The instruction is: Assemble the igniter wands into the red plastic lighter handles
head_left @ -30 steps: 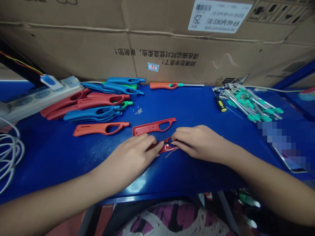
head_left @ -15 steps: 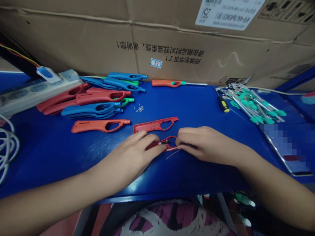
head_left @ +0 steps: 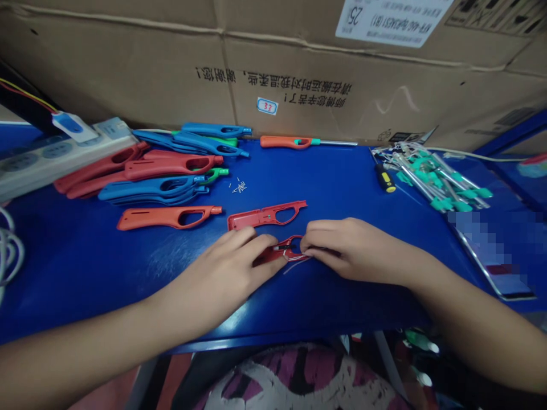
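Observation:
My left hand [head_left: 239, 259] is closed around the handle end of a red lighter casing half [head_left: 294, 240], which lies on the blue table. A small black part with a whitish end [head_left: 284, 247] sits inside this half, next to my left fingertips. At the front end, my right hand [head_left: 342, 247] pinches a thin white wire [head_left: 296, 264], whose loose end trails to the left below the casing. The fingers hide the casing's front tip. Just behind both hands lies a second red casing half [head_left: 260, 217], its hollow side up.
Several blue, red and green casings [head_left: 171, 165] are piled at left beside a power strip [head_left: 55, 156]. Small screws [head_left: 240, 185] lie mid-table. An assembled orange lighter [head_left: 286, 142] rests by the cardboard box [head_left: 171, 68]. At right are a screwdriver [head_left: 385, 178], metal lighter tubes [head_left: 440, 176] and a phone [head_left: 498, 262].
The view has shifted slightly. My right fingertips have moved a little left along the casing's front end, while my left hand keeps its hold.

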Available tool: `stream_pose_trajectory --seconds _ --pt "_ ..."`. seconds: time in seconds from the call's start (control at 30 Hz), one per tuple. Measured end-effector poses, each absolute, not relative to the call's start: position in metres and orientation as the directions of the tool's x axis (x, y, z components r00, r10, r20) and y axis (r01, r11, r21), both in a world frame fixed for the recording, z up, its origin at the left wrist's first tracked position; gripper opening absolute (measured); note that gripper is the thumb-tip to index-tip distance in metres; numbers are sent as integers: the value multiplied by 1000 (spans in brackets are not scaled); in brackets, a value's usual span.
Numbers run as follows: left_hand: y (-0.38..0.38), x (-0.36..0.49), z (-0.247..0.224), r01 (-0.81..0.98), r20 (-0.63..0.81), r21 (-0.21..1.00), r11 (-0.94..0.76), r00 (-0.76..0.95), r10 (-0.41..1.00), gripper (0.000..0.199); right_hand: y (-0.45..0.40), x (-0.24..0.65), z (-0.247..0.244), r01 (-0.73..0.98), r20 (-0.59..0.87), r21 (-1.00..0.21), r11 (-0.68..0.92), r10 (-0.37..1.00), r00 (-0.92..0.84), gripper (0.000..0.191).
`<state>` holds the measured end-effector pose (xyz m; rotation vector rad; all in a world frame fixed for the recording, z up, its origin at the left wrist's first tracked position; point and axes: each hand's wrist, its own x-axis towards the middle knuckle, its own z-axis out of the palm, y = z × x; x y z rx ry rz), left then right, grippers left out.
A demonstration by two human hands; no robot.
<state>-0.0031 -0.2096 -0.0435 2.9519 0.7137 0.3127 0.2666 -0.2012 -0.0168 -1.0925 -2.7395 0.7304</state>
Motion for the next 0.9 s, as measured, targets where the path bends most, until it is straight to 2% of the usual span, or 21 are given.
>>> stream_pose_trajectory --seconds 0.43,0.63,0.9 --pt "-218 2 -35 432 162 3 -902 890 427 36 -201 266 -16 605 -92 -498 621 656 -749 11" --pt "-220 1 -36 427 135 1 -904 896 423 43 -198 266 -15 613 -92 -530 586 679 -729 9" --pt "-218 1 -37 429 109 5 -903 898 427 42 -196 269 -18 628 -88 -565 536 717 -691 7"
